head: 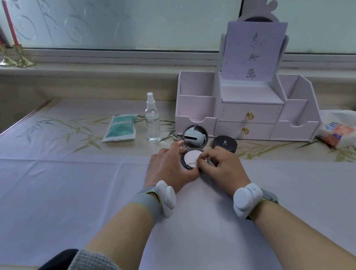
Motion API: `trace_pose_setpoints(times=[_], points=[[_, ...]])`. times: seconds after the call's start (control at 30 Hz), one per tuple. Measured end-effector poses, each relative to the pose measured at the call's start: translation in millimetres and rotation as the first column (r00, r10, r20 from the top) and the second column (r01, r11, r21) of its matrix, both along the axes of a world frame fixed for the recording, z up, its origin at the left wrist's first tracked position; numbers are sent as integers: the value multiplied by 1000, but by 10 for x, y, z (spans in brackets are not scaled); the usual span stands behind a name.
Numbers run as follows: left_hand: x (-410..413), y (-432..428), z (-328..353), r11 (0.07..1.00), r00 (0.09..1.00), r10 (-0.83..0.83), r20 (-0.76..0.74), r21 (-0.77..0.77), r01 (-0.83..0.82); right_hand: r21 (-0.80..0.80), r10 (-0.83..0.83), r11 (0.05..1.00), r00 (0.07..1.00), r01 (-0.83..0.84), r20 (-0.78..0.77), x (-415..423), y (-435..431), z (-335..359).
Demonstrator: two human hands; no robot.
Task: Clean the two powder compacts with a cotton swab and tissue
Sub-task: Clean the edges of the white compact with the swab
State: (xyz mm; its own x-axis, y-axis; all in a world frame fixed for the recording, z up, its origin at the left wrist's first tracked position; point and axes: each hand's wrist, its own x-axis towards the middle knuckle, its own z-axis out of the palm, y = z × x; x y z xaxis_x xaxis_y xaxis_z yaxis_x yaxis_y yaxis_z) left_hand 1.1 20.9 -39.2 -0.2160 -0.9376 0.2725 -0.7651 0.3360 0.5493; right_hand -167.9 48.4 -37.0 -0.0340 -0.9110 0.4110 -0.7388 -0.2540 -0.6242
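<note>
pink powder fills the open compact; our left hand curls its fingers round the nine o'clock rim, our right hand pinches a cotton swab on it. closed black compact at one o'clock.

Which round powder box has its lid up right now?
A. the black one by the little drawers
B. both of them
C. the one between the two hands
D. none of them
C: the open compact, held by the left hand while the right hand pinches a cotton swab over it, has its mirror lid standing up. The black compact by the drawer organizer is closed.
</note>
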Motion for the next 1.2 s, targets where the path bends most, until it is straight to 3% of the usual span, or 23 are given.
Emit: trace_pose_setpoints(times=[0.93,1.13,1.2], points=[[4,26,21,1000,1000,-22,16,5,21,45,-29,999,999,27,33,9,40,14],[-11,31,16,1000,999,-14,46,-6,14,29,-99,995,979,96,180,-17,97,51],[3,25,28,1000,1000,10,-13,10,-10,33,-113,993,979,109,169,-33,168,56]])
